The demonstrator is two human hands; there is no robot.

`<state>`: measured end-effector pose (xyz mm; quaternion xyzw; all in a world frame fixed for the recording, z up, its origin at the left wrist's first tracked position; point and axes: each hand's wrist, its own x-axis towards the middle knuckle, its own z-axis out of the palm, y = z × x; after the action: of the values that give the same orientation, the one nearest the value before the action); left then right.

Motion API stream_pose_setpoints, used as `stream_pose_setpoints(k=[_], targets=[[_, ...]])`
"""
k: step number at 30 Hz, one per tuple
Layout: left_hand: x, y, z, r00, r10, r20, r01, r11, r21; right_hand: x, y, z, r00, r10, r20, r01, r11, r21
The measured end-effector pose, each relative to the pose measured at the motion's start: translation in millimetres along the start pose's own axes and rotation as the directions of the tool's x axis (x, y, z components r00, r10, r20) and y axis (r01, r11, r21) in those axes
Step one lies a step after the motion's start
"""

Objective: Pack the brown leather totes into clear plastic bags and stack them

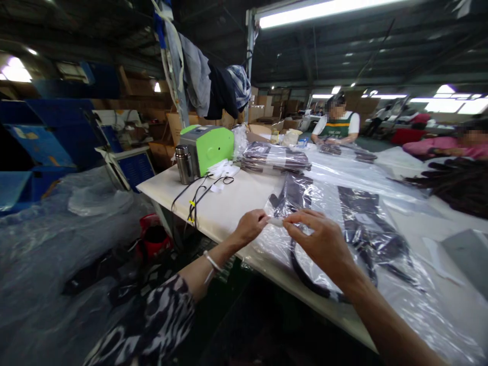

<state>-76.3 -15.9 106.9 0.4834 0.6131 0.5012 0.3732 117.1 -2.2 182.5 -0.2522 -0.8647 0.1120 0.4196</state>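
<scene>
Between my two hands a small white strip [275, 222] is held just above the clear plastic bags. My left hand [251, 227] is closed, fingertips pinched at the strip's left end. The thumb and forefinger of my right hand [322, 241] pinch its right end. Under them lie clear plastic bags [324, 203] with dark folded items [358, 203] inside. A dark curved band [305, 282] shows through the plastic below my right hand. What the dark items are, I cannot tell.
On the white table [160, 185] stand a metal thermos [184, 165] and a green-and-grey machine [215, 147] with black cables. Behind lies a stack of bagged dark items [272, 157]. Across the table a person [339, 124] works; another in pink [450, 147] sits right.
</scene>
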Motion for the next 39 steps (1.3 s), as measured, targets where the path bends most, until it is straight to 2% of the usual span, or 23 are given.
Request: stream_pose_setpoints(k=[1,3,5,7,10,14,17,20,22,24,29,33,36,39], targets=[[-6,2,-4,0.999,-0.015,0.043,0.015,1.0,-0.015,-5,4,-4,0.995,-0.083,-0.062,0.078,0.995,-0.067],[-18,10,-10,0.98,-0.069,0.186,0.096,0.986,-0.14,-16,11,-9,0.967,-0.231,-0.112,0.207,0.959,-0.192],[-30,20,-9,0.929,-0.117,0.35,0.22,0.938,-0.27,-24,15,-11,0.939,-0.331,-0.095,0.293,0.914,-0.282],[-39,31,-3,0.886,-0.14,0.443,0.315,0.882,-0.351,-31,18,-12,0.92,-0.388,-0.055,0.35,0.878,-0.327],[-43,40,10,0.898,-0.169,0.406,0.331,0.867,-0.373,-39,21,-11,0.911,-0.413,0.001,0.389,0.856,-0.34],[-38,38,22,0.914,-0.211,0.347,0.329,0.886,-0.328,-47,27,-12,0.908,-0.419,0.031,0.404,0.851,-0.336],[-33,32,23,0.945,-0.149,0.291,0.227,0.939,-0.257,-51,35,-16,0.918,-0.395,0.044,0.389,0.874,-0.292],[-29,30,20,0.981,0.037,0.189,-0.037,0.999,-0.003,-48,45,-21,0.944,-0.33,-0.003,0.321,0.92,-0.223],[-27,31,19,0.972,0.165,0.165,-0.198,0.958,0.208,-40,50,-21,0.963,-0.266,-0.034,0.255,0.947,-0.197],[-24,32,20,0.951,0.251,0.18,-0.3,0.89,0.342,-31,54,-18,0.981,-0.196,-0.009,0.191,0.964,-0.183],[-14,32,28,0.89,0.392,0.231,-0.455,0.757,0.47,-10,66,0,0.983,-0.085,0.162,0.099,0.992,-0.083],[1,23,30,0.849,0.464,0.254,-0.526,0.696,0.489,-3,78,12,0.974,-0.039,0.225,0.046,0.999,-0.024],[17,13,28,0.884,0.417,0.21,-0.464,0.737,0.491,7,95,14,0.973,-0.017,0.231,0.032,0.998,-0.062],[32,-5,19,0.927,0.357,0.117,-0.361,0.758,0.542,30,132,5,0.987,0.064,0.146,-0.045,0.99,-0.13]])
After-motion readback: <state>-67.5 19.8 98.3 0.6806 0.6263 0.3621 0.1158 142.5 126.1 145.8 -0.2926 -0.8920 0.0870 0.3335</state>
